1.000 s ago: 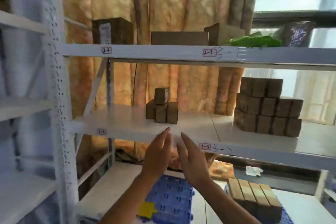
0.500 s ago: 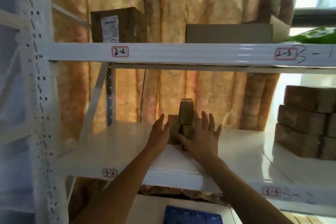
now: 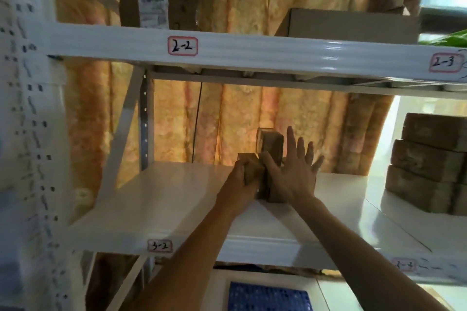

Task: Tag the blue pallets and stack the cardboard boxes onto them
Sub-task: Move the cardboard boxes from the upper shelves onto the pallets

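A small pile of brown cardboard boxes [image 3: 271, 145] stands on the white middle shelf [image 3: 177, 199] labelled 3-2. My left hand [image 3: 241, 180] is closed around the leftmost low box [image 3: 249, 166]. My right hand [image 3: 294, 174] lies flat against the front right of the pile, fingers spread, just below the top box. The lower boxes are partly hidden by both hands. Part of a blue pallet [image 3: 267, 296] shows on the level beneath, at the bottom edge.
A second stack of brown boxes [image 3: 432, 164] fills the right end of the same shelf. The upper shelf beam [image 3: 278, 53], labelled 2-2 and 2-3, carries a labelled carton [image 3: 156, 1] and a flat carton [image 3: 353, 25]. A white perforated rack post [image 3: 27, 134] stands left.
Both hands reached from below the shelf edge up to the small pile. The left hand has now closed on the left box; the right hand presses the pile. The view moved closer.
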Motion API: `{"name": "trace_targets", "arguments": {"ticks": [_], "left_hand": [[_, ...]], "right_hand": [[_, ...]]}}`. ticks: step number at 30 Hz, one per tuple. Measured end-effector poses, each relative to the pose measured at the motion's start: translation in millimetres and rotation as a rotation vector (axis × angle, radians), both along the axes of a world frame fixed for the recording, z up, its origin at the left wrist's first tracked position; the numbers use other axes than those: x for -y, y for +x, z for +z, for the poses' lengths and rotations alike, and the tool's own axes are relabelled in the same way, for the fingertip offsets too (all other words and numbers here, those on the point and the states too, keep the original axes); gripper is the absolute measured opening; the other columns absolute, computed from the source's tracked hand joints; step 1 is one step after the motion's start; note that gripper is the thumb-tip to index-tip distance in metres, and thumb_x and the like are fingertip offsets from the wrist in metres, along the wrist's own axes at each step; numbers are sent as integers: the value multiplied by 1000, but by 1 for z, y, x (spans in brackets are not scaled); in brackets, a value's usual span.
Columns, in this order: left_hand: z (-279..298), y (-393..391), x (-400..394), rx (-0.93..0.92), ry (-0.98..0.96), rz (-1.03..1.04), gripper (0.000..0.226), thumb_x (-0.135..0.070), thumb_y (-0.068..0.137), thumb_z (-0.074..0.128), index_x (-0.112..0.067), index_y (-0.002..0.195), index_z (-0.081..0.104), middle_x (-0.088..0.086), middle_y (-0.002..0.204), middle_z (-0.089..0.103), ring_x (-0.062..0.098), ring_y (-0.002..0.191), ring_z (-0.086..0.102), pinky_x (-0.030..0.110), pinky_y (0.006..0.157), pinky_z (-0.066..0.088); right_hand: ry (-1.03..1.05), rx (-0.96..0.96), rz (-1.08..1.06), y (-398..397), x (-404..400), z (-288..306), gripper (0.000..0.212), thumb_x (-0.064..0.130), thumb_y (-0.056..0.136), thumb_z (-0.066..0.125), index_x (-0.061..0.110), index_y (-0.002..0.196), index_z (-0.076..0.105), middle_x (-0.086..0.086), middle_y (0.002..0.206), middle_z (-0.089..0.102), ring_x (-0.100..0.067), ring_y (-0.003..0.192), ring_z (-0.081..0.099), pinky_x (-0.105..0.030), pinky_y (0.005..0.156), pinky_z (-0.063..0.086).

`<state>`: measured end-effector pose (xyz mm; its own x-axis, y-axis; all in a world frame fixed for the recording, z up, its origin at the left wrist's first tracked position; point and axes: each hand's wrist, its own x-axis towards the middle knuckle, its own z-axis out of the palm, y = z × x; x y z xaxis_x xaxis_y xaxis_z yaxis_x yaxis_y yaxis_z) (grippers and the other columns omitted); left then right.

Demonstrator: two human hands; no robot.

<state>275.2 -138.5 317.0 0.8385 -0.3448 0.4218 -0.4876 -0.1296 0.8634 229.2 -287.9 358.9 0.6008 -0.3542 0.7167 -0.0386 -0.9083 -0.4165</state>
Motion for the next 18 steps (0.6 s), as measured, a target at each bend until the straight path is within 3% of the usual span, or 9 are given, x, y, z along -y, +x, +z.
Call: {"name": "trace_targets", "arguments": {"ticks": [2,4,7,9,12,15,18], "left_hand": [[-1,-1,-2,18,28,17,65,-66,71,72,-75,118,28,-36,112,56,6,113,61,42,100,53],[0,-2,-2,30,49,82,85,-67,62,78,-67,127,24,-32,114,56,11,109,63,43,94,56],[1,-1,-2,48,53,185,101,-74,54,77,-51,137,24,-17,121,61,18,107,65,45,91,56],[2,-2,-4,17,17,219,97,-72,54,75,-50,135,25,-15,114,62,21,104,66,46,90,56],[6,-2,-10,-63,-99,304,88,-63,53,75,-49,128,31,-9,113,66,23,101,67,45,90,56],[15,1,-16,-100,-441,274,69,-42,57,83,-55,109,39,-14,105,65,9,91,69,37,79,61],[21,-1,-21,-97,-737,159,65,-19,62,80,-47,112,49,-6,106,68,2,83,71,25,66,59]], "right_hand": [[-16,-52,-12,9,-5,17,93,90,85,31,49,160,-6,-10,172,12,-37,159,2,-65,121,-6],[-60,-98,-38,16,-11,27,86,88,83,36,48,157,19,-6,165,35,-36,153,26,-64,121,4],[-105,-42,-74,19,-18,30,59,68,86,50,37,137,47,0,126,69,-32,118,61,-55,108,35],[-46,52,-43,14,-20,27,51,58,86,56,31,129,50,-1,112,71,-31,101,66,-46,92,49],[111,195,69,-3,-27,19,51,68,83,64,33,118,50,6,103,66,-19,87,65,-37,71,56],[343,310,174,-21,-32,17,48,60,74,74,36,107,49,12,98,66,-7,82,64,-29,62,49],[608,339,286,-38,-30,20,47,48,71,77,31,106,51,15,97,66,1,81,65,-27,64,50]]}}
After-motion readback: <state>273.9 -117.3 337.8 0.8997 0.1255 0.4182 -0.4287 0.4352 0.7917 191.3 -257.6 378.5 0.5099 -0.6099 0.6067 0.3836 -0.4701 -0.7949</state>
